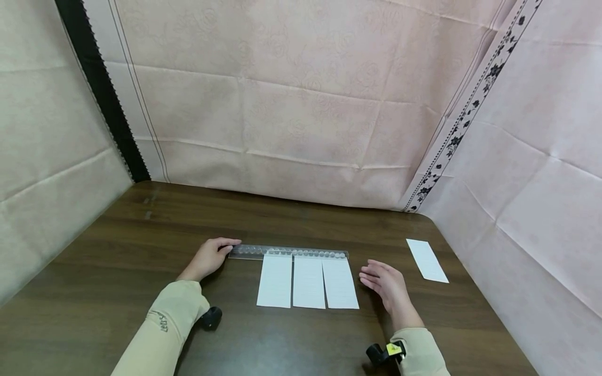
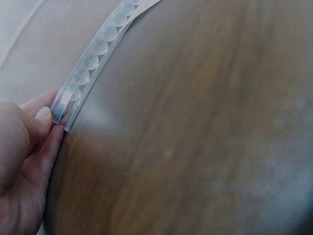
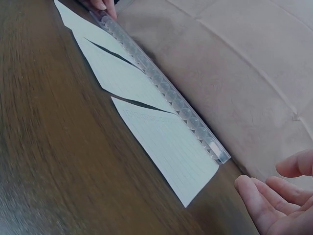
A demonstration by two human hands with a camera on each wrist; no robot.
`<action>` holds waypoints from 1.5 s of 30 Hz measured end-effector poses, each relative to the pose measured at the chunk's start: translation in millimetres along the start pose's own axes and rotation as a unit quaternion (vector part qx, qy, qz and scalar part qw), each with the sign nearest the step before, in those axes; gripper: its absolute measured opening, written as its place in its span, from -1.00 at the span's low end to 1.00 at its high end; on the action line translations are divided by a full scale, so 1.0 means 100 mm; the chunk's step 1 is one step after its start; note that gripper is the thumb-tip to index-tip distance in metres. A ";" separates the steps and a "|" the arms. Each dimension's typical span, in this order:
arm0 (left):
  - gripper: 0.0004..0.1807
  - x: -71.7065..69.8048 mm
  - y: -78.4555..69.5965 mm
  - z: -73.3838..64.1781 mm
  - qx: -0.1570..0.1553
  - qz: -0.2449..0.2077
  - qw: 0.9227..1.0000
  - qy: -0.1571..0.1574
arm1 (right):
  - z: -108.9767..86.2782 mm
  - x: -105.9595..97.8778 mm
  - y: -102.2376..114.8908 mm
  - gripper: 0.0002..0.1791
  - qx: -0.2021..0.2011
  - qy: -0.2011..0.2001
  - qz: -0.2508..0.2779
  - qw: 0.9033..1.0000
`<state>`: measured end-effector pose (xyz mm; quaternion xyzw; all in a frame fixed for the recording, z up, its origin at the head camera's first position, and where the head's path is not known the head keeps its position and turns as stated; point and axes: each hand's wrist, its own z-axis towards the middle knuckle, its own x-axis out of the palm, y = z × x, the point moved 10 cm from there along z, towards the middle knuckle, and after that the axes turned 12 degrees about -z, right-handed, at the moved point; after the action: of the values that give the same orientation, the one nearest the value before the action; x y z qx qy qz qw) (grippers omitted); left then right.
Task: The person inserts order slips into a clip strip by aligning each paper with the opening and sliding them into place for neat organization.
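My left hand (image 1: 211, 257) pinches the left end of a long clear plastic strip (image 1: 246, 252) between thumb and fingers. Along the strip runs a row of rounded, scalloped clear pieces, plain in the left wrist view. Three white lined cards, a left one (image 1: 275, 282), a middle one (image 1: 308, 284) and a right one (image 1: 340, 284), lie side by side with their top edges at the strip. Narrow gaps part them, and the right card slants a little. My right hand (image 1: 386, 286) is apart from the cards, just right of the right one, with its fingers relaxed and nothing held.
A fourth white card (image 1: 427, 261) lies alone on the right part of the brown wooden table (image 1: 263, 344). Pale cloth (image 1: 301, 104) hangs behind the table and along both sides. Each wrist carries a black camera, such as the left one (image 1: 210, 318).
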<state>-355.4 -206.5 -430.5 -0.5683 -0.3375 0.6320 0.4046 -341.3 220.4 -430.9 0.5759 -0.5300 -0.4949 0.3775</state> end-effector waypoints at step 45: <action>-0.70 -0.01 -0.02 0.00 0.007 -0.003 1.000 -0.004 | 0.03 -0.37 -0.02 -0.51 0.004 -0.016 -0.002 1.000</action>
<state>-355.0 -206.6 -428.6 -0.5622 -0.3360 0.6353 0.4092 -342.1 257.4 -427.6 0.5706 -0.5365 -0.5029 0.3656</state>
